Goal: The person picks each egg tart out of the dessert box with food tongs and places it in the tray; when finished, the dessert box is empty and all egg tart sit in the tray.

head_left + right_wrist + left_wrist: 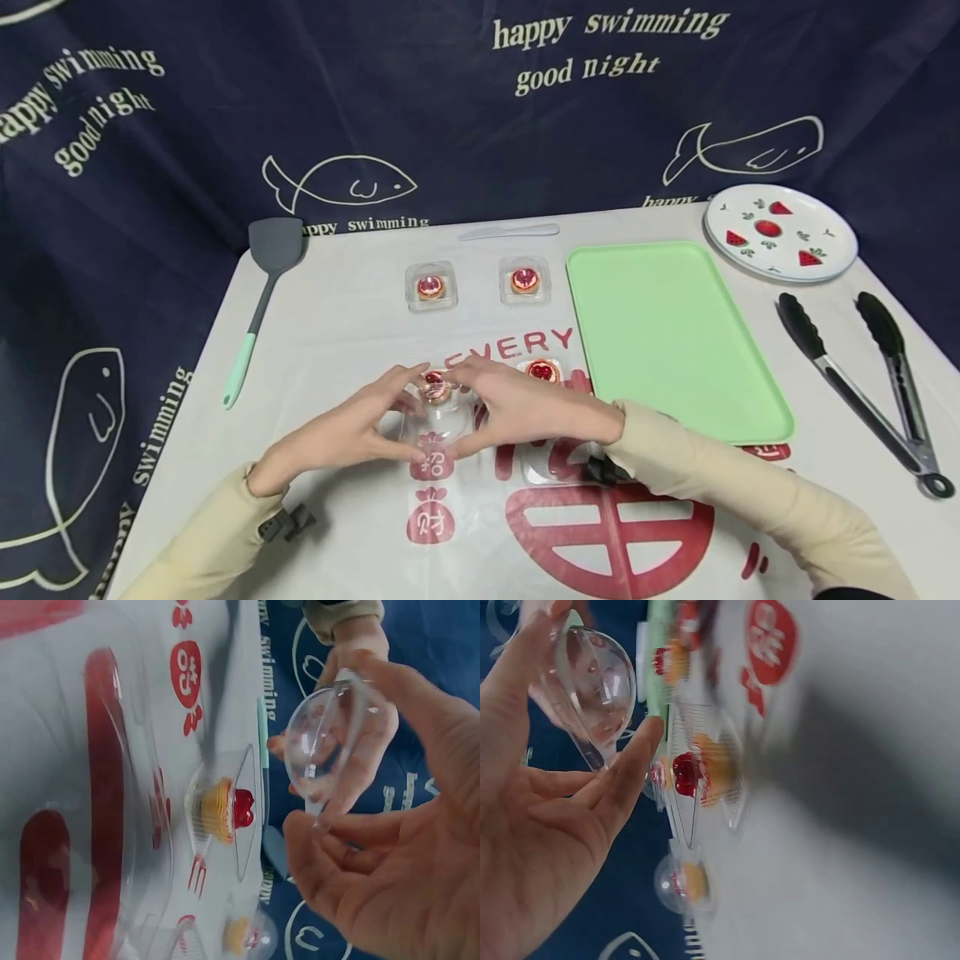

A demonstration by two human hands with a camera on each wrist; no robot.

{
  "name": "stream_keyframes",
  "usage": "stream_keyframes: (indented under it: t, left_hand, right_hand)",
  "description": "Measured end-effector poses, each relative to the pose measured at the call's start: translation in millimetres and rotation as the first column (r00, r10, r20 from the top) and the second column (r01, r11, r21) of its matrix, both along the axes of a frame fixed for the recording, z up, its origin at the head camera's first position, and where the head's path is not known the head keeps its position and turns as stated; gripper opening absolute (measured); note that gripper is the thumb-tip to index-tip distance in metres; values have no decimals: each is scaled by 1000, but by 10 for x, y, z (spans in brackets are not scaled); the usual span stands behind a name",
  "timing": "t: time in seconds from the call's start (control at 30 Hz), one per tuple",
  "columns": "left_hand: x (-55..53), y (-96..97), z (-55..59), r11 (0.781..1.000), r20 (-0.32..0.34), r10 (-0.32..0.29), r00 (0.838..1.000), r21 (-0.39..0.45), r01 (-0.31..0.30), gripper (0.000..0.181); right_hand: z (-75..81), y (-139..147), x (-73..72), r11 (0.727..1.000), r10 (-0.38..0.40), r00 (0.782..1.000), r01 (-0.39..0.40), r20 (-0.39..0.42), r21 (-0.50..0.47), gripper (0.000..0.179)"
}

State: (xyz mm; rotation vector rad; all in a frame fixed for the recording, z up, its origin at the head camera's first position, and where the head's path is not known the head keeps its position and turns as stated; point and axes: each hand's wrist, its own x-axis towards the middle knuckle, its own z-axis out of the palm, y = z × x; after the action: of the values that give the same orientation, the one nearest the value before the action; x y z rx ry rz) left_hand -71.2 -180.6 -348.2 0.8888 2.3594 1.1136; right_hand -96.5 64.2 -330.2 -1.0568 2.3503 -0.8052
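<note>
A clear domed lid (604, 686) is held between both hands, above an open clear container base (244, 855). In that base sits a small tart (217, 810) with a red topping. My left hand (348, 429) pinches the lid's left side, and my right hand (525, 404) pinches its right side. In the right wrist view, the lid (319, 739) is tipped on edge by the camera's angle, with fingertips at its rim. A second tart (542, 371) sits just beyond the right hand, its container partly hidden by that hand.
Two lidded containers with tarts (431, 287) (525, 282) stand farther back. Another clear lid (551, 467) lies under the right forearm. Around them are a green tray (675, 342), patterned plates (780, 229), tongs (900, 392), a pale knife (510, 232) and a spatula (262, 292).
</note>
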Motion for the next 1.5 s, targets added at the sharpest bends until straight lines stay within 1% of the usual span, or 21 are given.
stream_keyframes:
  t: [0.07,0.13,0.2,0.33,0.43,0.53,0.67,0.77,0.83,0.93,1.0,1.03,1.07,1.13,1.2,1.23,1.3,1.33,1.4,1.43,1.5]
  left_hand:
    - [41,46,8,997,-89,-11,996,-73,4,89]
    - [81,83,21,988,-140,-22,990,-156,0,85]
    - [121,112,26,973,-196,-49,979,-230,3,83]
    - [192,142,14,947,-249,-108,962,-320,24,83]
    - [246,156,-20,933,-271,-131,953,-359,26,80]
    - [293,168,-64,920,-286,-148,947,-390,26,76]
    - [327,187,-130,908,-303,-175,937,-418,34,72]
    - [337,191,-165,902,-320,-187,929,-431,33,72]
    - [341,189,-178,901,-331,-190,924,-433,30,74]
    - [347,185,-193,901,-351,-194,916,-434,24,74]
    - [351,187,-203,902,-363,-195,911,-432,21,76]
    - [356,187,-209,901,-373,-196,907,-434,16,77]
    - [365,185,-215,900,-381,-195,904,-435,11,79]
    - [384,181,-221,899,-404,-192,894,-439,-5,84]
    - [403,177,-215,894,-437,-192,879,-447,-27,87]
    - [413,174,-205,892,-455,-193,869,-451,-38,87]
    - [415,175,-163,892,-488,-193,851,-449,-56,84]
    - [405,178,-133,895,-507,-192,841,-443,-62,82]
    - [359,194,-49,903,-525,-184,831,-424,-68,76]
    - [322,205,-5,910,-529,-176,830,-409,-68,72]
    - [218,235,84,923,-525,-156,836,-380,-66,66]
  right_hand:
    - [-7,-21,59,999,-4,998,7,-60,43,87]
    - [-27,-40,116,995,-13,994,24,-112,92,89]
    - [-57,-59,163,991,7,984,17,-179,133,89]
    - [-99,-95,241,982,72,960,-20,-272,189,88]
    - [-117,-114,281,975,107,948,-42,-299,216,84]
    - [-143,-128,313,967,143,930,-59,-338,247,81]
    - [-196,-151,347,955,190,881,-63,-434,291,81]
    - [-229,-168,366,950,206,845,-52,-494,308,81]
    - [-241,-175,376,949,209,833,-46,-513,312,82]
    - [-247,-175,395,949,207,827,-39,-522,314,82]
    - [-237,-162,405,948,204,833,-38,-515,315,83]
    - [-225,-152,406,949,201,838,-39,-507,311,84]
    - [-204,-138,403,950,193,850,-38,-489,309,84]
    - [-145,-100,377,957,170,883,-43,-438,286,83]
    - [-58,-46,327,967,126,924,-33,-360,252,82]
    - [-8,-15,294,973,93,943,-19,-318,230,82]
    - [91,58,207,981,24,969,25,-248,195,80]
    - [141,99,155,983,-13,975,53,-220,177,80]
    - [220,197,27,985,-90,979,114,-181,130,77]
    - [252,249,-50,985,-120,977,139,-175,100,74]
    - [290,356,-223,983,-173,970,182,-168,38,68]
